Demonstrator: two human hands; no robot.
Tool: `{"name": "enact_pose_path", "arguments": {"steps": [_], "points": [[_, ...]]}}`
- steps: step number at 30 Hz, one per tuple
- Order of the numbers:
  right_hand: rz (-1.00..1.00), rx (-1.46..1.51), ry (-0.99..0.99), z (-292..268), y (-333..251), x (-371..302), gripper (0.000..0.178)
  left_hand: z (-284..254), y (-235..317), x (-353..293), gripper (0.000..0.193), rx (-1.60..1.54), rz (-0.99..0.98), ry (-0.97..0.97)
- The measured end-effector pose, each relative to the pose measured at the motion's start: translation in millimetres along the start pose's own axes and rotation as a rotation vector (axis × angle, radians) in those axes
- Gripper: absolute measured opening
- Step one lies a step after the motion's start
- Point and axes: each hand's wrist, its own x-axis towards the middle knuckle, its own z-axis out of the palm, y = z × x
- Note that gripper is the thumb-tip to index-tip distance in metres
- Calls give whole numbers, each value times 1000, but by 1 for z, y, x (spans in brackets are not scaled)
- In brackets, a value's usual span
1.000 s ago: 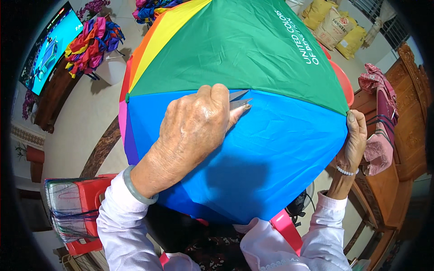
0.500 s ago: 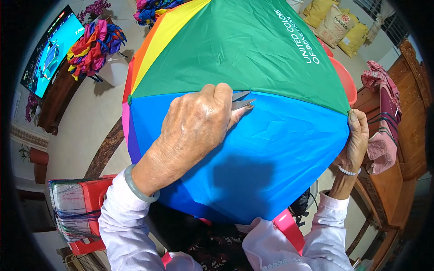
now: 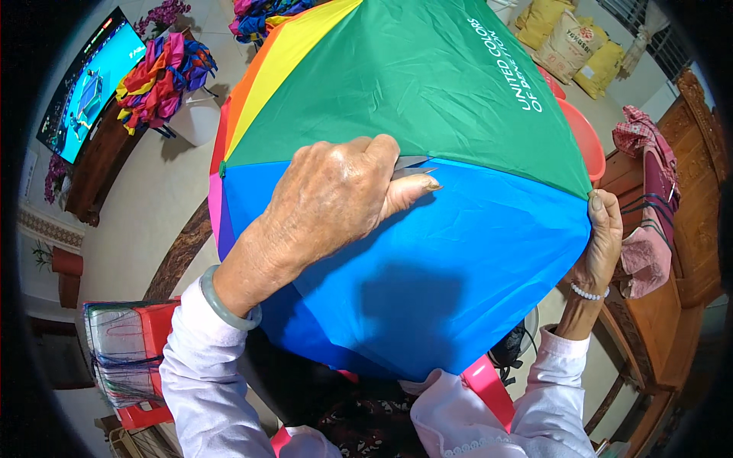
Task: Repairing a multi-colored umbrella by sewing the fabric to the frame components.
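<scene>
The domed, multicoloured fabric umbrella canopy point(image 3: 466, 221) lay beneath the left hand point(image 3: 332, 191), its green-blue seam point(image 3: 508, 172) running toward 3 o'clock. This hand, nearer mid-seam, gripped pointed grey metal blades point(image 3: 410, 162) aimed along it; the right hand point(image 3: 602, 233) pinched the seam's far end.

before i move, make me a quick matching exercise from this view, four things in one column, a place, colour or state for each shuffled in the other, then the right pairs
Column one
1. left hand
2. right hand
3. umbrella
4. television

Column two
A. gripping the umbrella's edge
B. lit up, at the upper left
C. holding a bladed metal tool
D. panels of several colours

Right pairs: 1-C, 2-A, 3-D, 4-B
</scene>
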Motion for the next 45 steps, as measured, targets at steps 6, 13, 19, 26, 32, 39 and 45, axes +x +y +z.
{"name": "enact_pose_path", "arguments": {"steps": [6, 13, 19, 26, 32, 39, 45], "points": [[-7, -3, 6, 0, 1, -2, 10, 0, -2, 2, 45, -61, -15, -2], [-12, -5, -34, -4, -3, -7, 8, 0, -5, 1, 47, -173, -92, -36], [-41, -62, 18, 2, -5, -11, 10, 0, -6, 2, 48, -218, -91, -47], [-33, -19, -19, -8, -3, -12, 8, 6, -5, 0, 48, -244, -68, -17], [-40, -35, 14, -4, -4, -13, 9, 2, 0, 4, 38, -571, -181, 76], [-49, -44, 27, -2, -7, -13, 14, -5, -15, -11, 16, -605, -338, 144], [-53, -12, -8, 0, -8, -13, 10, 2, -6, -16, 17, -600, -339, 251]]}}
